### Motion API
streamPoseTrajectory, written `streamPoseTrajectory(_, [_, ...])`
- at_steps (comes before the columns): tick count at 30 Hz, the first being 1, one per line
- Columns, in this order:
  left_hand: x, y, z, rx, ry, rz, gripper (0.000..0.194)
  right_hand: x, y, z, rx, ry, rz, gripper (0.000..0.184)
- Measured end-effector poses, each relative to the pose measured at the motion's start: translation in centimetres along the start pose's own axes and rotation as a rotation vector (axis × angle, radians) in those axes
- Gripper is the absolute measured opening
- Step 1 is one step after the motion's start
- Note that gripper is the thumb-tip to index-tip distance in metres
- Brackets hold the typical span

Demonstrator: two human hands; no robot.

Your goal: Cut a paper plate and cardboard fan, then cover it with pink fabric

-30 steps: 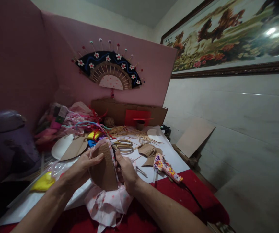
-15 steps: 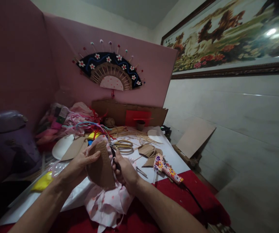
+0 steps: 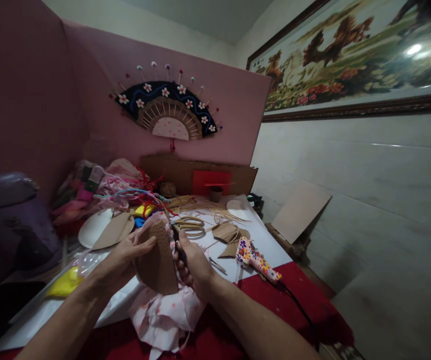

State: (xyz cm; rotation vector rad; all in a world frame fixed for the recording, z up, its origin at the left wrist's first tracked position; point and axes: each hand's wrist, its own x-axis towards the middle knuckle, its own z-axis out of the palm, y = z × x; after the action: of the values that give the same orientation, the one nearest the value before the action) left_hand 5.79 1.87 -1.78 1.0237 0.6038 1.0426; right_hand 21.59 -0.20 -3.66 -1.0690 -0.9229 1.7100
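Observation:
My left hand (image 3: 134,254) is closed on the edge of a half-round piece of brown cardboard (image 3: 157,265), thumb across its front. Pink-and-white spotted cloth (image 3: 164,312) lies behind the cardboard, shows along its upper and right edges, and hangs down below it. At the cardboard's right side, my right hand (image 3: 194,265) is wrapped round black-handled scissors (image 3: 179,245). Their blades are mostly hidden by the cloth and fingers. Just behind the hands, gold-handled scissors (image 3: 190,226) rest on the white table sheet.
A flower-patterned glue gun (image 3: 255,260) with a black cord lies at right, near cardboard scraps (image 3: 228,234). Thin sticks (image 3: 190,201), a small brown pot (image 3: 216,193) and piled pink cloth and ribbons (image 3: 113,182) are farther back. A yellow packet (image 3: 64,283) lies left.
The camera view has shifted very slightly. Both hands keep almost the same hold and position on the cardboard, cloth and scissors.

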Motion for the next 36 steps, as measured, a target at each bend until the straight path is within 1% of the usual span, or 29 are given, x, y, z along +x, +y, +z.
streamPoseTrajectory(3, [-0.1,0.0,0.2,-0.009,-0.007,-0.025,0.044,0.0,0.1,-0.1,0.001,0.011,-0.017,0.059])
streamPoseTrajectory(6, [-0.3,0.1,0.4,-0.007,-0.020,-0.051,0.051,0.0,0.1,-0.1,-0.006,0.004,-0.013,0.058])
streamPoseTrajectory(9, [-0.4,0.1,0.6,-0.009,-0.003,-0.054,0.058,0.1,0.1,-0.1,-0.012,-0.016,-0.008,0.058])
streamPoseTrajectory(15, [-0.3,0.1,0.5,-0.012,-0.010,-0.041,0.056,0.1,0.0,-0.1,-0.035,-0.023,-0.036,0.058])
streamPoseTrajectory(18, [-0.2,0.0,0.4,-0.003,-0.003,-0.048,0.056,0.1,0.1,-0.2,-0.040,-0.053,-0.046,0.058])
streamPoseTrajectory(21, [-0.2,0.0,0.5,-0.007,0.026,-0.048,0.053,0.1,0.3,-0.2,0.000,-0.089,-0.089,0.057])
streamPoseTrajectory(25, [-0.2,0.0,0.7,-0.024,0.055,-0.040,0.046,-0.1,0.5,0.1,0.063,-0.067,-0.127,0.056])
streamPoseTrajectory(32, [-0.1,-0.1,0.7,-0.004,0.029,-0.022,0.049,0.4,0.9,-0.2,0.077,-0.074,-0.133,0.055])
streamPoseTrajectory(36, [-0.3,-0.1,0.8,0.014,0.040,-0.015,0.051,1.1,1.5,-0.2,0.118,-0.076,-0.197,0.055])
